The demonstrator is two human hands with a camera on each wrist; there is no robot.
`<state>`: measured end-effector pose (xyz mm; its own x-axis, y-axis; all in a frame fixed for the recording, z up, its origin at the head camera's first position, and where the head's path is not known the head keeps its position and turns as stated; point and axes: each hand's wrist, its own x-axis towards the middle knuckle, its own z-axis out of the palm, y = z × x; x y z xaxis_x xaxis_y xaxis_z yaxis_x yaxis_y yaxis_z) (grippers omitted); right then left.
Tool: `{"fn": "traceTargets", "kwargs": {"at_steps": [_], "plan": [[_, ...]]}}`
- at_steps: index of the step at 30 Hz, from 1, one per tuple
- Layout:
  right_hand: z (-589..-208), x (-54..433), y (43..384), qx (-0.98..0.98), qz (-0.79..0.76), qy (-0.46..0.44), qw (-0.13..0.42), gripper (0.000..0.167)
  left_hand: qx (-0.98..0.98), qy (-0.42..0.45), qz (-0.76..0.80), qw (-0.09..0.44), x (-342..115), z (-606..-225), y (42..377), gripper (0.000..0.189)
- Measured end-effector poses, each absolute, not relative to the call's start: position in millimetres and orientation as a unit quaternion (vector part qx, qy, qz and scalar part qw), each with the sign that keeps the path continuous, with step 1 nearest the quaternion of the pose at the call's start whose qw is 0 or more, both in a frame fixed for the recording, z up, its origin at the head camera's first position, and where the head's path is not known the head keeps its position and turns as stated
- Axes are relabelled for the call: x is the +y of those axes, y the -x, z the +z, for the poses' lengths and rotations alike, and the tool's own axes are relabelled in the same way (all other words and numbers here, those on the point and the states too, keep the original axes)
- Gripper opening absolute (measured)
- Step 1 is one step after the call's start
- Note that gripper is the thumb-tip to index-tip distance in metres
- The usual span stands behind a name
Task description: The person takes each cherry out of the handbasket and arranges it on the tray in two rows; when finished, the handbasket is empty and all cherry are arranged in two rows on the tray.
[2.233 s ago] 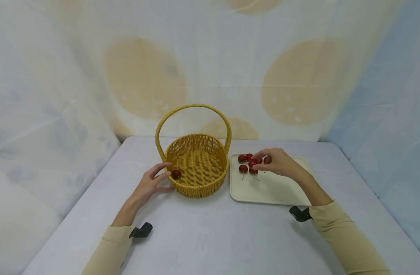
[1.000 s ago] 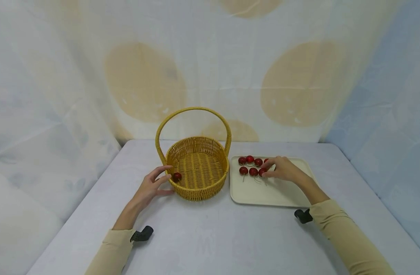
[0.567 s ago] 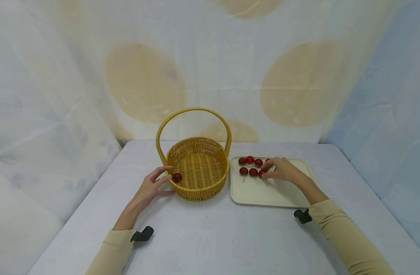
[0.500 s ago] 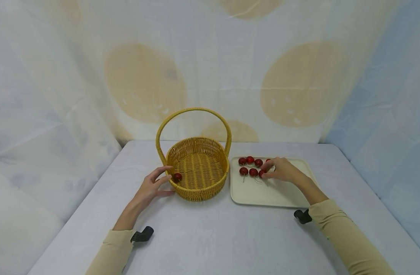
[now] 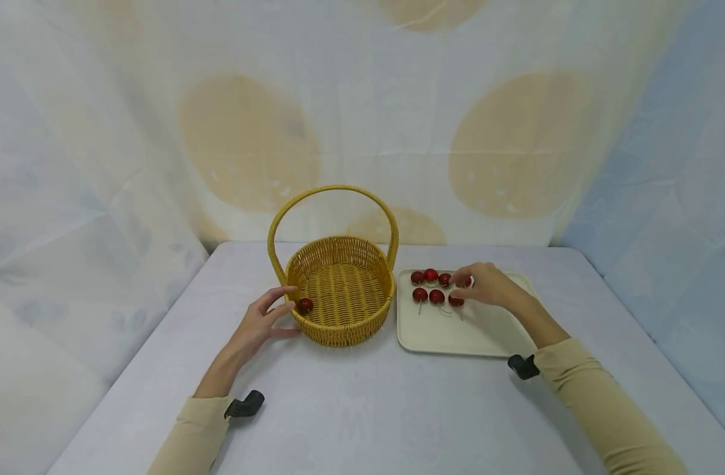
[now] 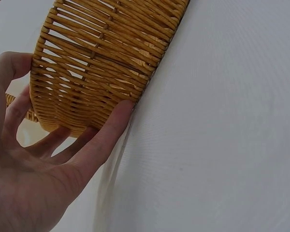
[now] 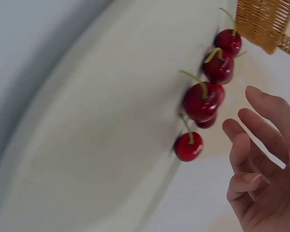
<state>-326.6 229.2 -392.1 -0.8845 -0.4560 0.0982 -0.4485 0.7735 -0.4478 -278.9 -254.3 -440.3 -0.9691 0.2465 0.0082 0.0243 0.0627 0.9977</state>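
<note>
My left hand (image 5: 258, 326) rests against the left side of a yellow woven basket (image 5: 338, 333) with a tall handle. In the left wrist view, its extended fingers touch the outer wall of the basket (image 6: 101, 63). One dark red cherry (image 5: 305, 305) lies inside near the basket's left rim. My right hand (image 5: 487, 285) hovers over a cream tray (image 5: 457, 340), fingers loosely bent and holding nothing. Below its fingertips sits a cherry (image 5: 456, 300); another cherry (image 5: 467, 282) is partly hidden behind the hand. In the right wrist view, the hand (image 7: 266, 169) is apart from the cherries (image 7: 201, 101).
Several more stemmed cherries (image 5: 437, 297) lie in two rows at the tray's back left. The basket stands just left of the tray on a white-covered table (image 5: 362, 409). Patterned cloth (image 5: 368, 119) hangs behind and at both sides.
My right hand first carried a cherry over the tray, then set it at the right of the front row. Now it has let go and lifted slightly. The left hand stays at the basket.
</note>
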Motion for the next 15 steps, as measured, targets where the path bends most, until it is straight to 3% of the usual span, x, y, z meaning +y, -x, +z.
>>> {"fn": "traceTargets", "kwargs": {"at_steps": [15], "plan": [[-337.4,189.5,314.4,0.934,-0.238,0.265,0.004,0.029,0.728,-0.092,0.675,0.082,-255.7,-441.6,280.4,0.058]]}}
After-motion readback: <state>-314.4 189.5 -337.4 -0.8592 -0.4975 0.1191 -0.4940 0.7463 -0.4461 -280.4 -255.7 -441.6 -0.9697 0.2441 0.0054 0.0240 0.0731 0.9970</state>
